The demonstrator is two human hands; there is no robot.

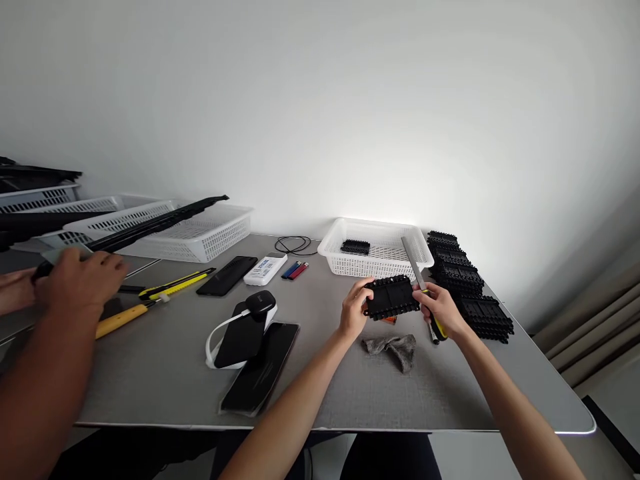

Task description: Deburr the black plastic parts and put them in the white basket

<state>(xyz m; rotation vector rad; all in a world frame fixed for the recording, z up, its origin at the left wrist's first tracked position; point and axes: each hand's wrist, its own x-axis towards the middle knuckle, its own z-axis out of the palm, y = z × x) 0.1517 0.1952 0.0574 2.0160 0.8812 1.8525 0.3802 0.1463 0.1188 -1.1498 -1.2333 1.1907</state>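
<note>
My left hand (355, 308) grips the left end of a black plastic part (393, 297) with toothed long edges, held up over the table. My right hand (440, 308) is closed round the yellow and black handle of a flat metal file (414, 261), its blade pointing up and away. Some right fingers are at the part's right end; whether they touch it I cannot tell. Below lies a crumpled grey cloth (393, 349). An orange item (389, 320) is mostly hidden under the part.
Beyond my hands a white basket (345, 265) holds a similar part (355, 247). Stacks of black parts (455, 267) line the right side. Phones (227, 275), a power bank (265, 269) and a yellow cutter (175, 285) lie left. A co-worker's hand (83, 280) works at far left.
</note>
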